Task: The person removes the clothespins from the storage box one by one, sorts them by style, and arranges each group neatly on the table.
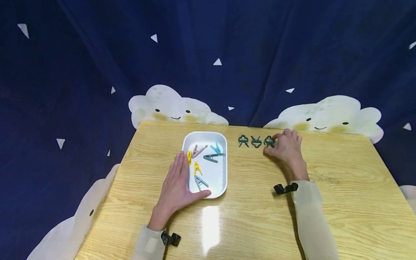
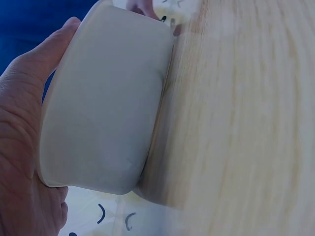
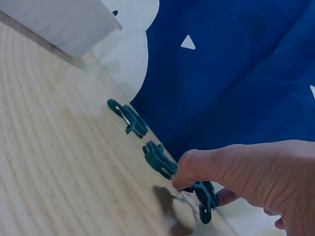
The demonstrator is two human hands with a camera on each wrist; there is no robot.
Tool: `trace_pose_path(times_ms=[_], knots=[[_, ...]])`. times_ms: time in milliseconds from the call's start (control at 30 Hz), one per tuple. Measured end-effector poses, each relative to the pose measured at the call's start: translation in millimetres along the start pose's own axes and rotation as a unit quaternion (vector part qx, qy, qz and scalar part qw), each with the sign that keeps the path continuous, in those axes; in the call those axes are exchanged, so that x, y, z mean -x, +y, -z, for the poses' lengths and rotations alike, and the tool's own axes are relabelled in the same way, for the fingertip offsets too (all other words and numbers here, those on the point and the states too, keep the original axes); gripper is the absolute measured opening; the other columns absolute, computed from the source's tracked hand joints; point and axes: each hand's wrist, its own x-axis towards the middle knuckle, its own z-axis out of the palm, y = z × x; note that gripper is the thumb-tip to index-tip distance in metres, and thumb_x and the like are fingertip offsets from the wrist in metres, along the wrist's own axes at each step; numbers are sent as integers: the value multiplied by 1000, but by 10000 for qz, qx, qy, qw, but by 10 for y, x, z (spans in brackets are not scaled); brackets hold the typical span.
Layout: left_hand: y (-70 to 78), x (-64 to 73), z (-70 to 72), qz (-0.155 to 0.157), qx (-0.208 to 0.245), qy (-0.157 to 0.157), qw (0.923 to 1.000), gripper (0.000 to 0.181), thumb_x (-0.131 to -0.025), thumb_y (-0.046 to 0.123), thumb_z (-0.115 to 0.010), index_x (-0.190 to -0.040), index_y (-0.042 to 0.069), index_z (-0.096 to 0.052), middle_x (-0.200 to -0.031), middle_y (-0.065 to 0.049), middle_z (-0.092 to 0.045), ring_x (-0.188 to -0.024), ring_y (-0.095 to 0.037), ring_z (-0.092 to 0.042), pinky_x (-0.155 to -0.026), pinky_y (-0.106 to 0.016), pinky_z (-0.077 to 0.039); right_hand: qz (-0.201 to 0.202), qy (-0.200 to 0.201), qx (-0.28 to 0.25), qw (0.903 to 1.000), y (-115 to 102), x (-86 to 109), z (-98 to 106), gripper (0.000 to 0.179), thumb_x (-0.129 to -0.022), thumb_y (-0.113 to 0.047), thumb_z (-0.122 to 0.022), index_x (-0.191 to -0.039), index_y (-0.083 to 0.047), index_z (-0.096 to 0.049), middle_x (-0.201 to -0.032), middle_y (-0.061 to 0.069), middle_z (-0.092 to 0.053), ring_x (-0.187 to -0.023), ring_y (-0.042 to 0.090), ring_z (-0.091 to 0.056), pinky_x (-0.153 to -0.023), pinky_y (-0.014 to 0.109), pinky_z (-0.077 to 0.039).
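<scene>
My right hand (image 1: 287,147) pinches a dark green plastic clip (image 1: 269,141) between thumb and index finger, at the right end of a short row. To its left, two more dark green clips lie on the table, the middle clip (image 1: 256,142) and the left clip (image 1: 243,141). In the right wrist view, the pinched clip (image 3: 205,199) shows between the fingertips, close to the tabletop. My left hand (image 1: 178,184) rests on the white tray (image 1: 224,180), straight fingers along its left rim and thumb along the near rim. The left wrist view shows the tray's outer wall (image 2: 108,98) beside the palm.
Inside the tray lie several small pegs: a pink peg (image 1: 198,151), a light blue peg (image 1: 216,148), a dark grey-green peg (image 1: 212,157), a grey-blue peg (image 1: 200,182) and yellow ones (image 1: 197,168). A dark blue curtain (image 1: 247,65) with clouds borders the wooden table (image 1: 253,216).
</scene>
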Motion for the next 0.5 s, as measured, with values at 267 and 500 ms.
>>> trace_pose_path(times_ms=[267,500], knots=[[-9,-1,-14,-12,-32,9,10000,148,-67,98,-59,-167,2,-6,-176,-11,-1,-162,-23,2,-131,-46,-15,-71,85,-34,9999,18,-11,-48,63,-74,-43,-84,-113,5,-73,-109,26,-51,-103,49,-38,-84,63,-30],[-14,-1,-22,2,-20,-18,10000,148,-67,99,-58,-167,3,-6,-176,-10,1,-162,-22,4,-131,-45,-13,-114,88,-91,9999,46,-19,-93,63,-74,-44,-84,-112,5,-73,-108,27,-52,-101,49,-38,-84,62,-30]])
